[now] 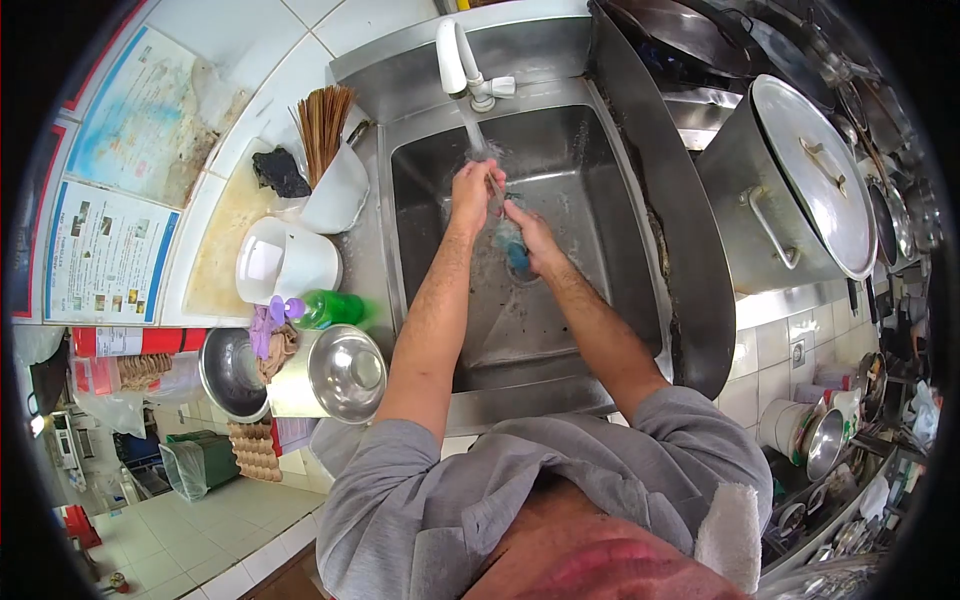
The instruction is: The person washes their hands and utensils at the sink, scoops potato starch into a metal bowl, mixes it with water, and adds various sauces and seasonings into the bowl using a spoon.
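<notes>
Rinses a slim utensil (494,198) gripped in left hand (469,192) under twelve-o'clock faucet (452,60), seemingly needing steady support from right hand (536,242), of unclear grip.

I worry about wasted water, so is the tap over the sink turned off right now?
No, a stream of water is running from the white tap into the metal sink, right by the left hand.

The left hand (474,192) partly covers a slim item (496,196), too small to identify. The blue-green thing (515,250) beside the right hand (537,240) is blurred. A lid (812,165) hides the stockpot's (745,200) inside; the lower poster's (105,252) small print is illegible.
</notes>
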Demonstrator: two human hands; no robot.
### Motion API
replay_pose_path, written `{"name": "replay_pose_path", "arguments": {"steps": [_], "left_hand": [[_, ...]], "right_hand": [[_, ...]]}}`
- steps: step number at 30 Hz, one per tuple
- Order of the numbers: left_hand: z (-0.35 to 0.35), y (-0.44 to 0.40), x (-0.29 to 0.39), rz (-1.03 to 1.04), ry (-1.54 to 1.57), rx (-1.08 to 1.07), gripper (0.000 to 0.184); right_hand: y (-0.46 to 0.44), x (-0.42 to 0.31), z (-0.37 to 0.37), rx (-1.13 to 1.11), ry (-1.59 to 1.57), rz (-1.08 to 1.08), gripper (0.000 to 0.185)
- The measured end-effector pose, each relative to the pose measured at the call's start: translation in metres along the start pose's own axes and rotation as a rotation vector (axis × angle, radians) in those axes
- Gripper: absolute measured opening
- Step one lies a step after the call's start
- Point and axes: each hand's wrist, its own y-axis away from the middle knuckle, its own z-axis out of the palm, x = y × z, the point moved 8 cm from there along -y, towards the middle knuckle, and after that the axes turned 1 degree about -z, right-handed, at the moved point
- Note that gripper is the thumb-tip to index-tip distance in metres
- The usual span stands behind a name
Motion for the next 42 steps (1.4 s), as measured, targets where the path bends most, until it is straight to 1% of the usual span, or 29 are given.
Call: {"name": "replay_pose_path", "arguments": {"steps": [2, 3, 4, 6, 7, 10, 12, 13, 16, 17, 18, 22, 24, 28, 31, 35, 37, 38, 40, 42], "left_hand": [[-0.005, 0.000, -0.004, 0.031, -0.059, 0.035, 0.015], [-0.005, 0.001, -0.005, 0.044, -0.053, 0.045, 0.014], [-0.005, 0.002, -0.006, 0.056, -0.048, 0.054, 0.014], [-0.004, 0.010, -0.009, 0.053, -0.017, 0.074, 0.015], [-0.005, 0.015, -0.010, 0.055, 0.014, 0.098, 0.015], [-0.003, 0.021, -0.018, 0.034, 0.072, 0.075, 0.016], [0.000, 0.026, -0.024, 0.030, 0.055, 0.076, 0.017], [0.000, 0.027, -0.026, 0.027, 0.039, 0.075, 0.018], [0.001, 0.024, -0.024, 0.044, 0.021, 0.073, 0.018], [0.004, 0.020, -0.019, 0.044, 0.022, 0.070, 0.018], [0.004, 0.015, -0.011, 0.043, -0.011, 0.093, 0.018], [0.007, 0.007, -0.001, 0.058, -0.079, 0.181, 0.020], [0.007, 0.008, -0.003, 0.032, -0.053, 0.203, 0.020], [0.001, 0.002, -0.013, -0.016, 0.012, 0.255, 0.020], [-0.004, -0.003, -0.016, -0.030, -0.006, 0.267, 0.020], [0.000, -0.003, -0.014, -0.022, 0.011, 0.239, 0.018], [0.003, 0.001, -0.019, -0.121, 0.038, 0.209, 0.015], [0.003, 0.001, -0.024, -0.120, 0.038, 0.210, 0.015], [0.010, 0.002, -0.035, -0.074, 0.149, 0.177, 0.017], [0.016, 0.009, -0.041, -0.073, 0.146, 0.135, 0.019]], "right_hand": [[-0.001, -0.026, -0.009, 0.275, 0.423, -0.487, 0.021], [0.002, -0.032, -0.007, 0.329, 0.671, -0.552, 0.020], [0.003, -0.032, -0.009, 0.331, 0.669, -0.552, 0.020], [0.022, -0.047, 0.005, 0.436, 1.026, -0.647, 0.019], [0.023, -0.045, 0.006, 0.435, 1.024, -0.648, 0.019], [0.023, -0.038, -0.003, 0.490, 1.113, -0.589, 0.018], [0.029, -0.040, 0.001, 0.521, 1.187, -0.661, 0.022], [0.029, -0.039, 0.001, 0.520, 1.186, -0.659, 0.022], [0.031, -0.047, 0.006, 0.542, 1.206, -0.682, 0.020], [0.031, -0.052, 0.010, 0.550, 1.287, -0.733, 0.018], [0.032, -0.055, 0.014, 0.557, 1.370, -0.783, 0.016], [0.031, -0.061, 0.021, 0.576, 1.462, -0.800, 0.015], [0.032, -0.060, 0.023, 0.576, 1.555, -0.766, 0.017], [0.033, -0.056, 0.024, 0.574, 1.594, -0.751, 0.017], [0.031, -0.054, 0.025, 0.567, 1.622, -0.691, 0.017], [0.029, -0.055, 0.024, 0.564, 1.637, -0.728, 0.017], [0.029, -0.056, 0.023, 0.572, 1.667, -0.744, 0.018], [0.031, -0.057, 0.022, 0.585, 1.663, -0.750, 0.019], [0.033, -0.058, 0.019, 0.595, 1.659, -0.755, 0.019], [0.032, -0.058, 0.010, 0.621, 1.664, -0.713, 0.020]]}}
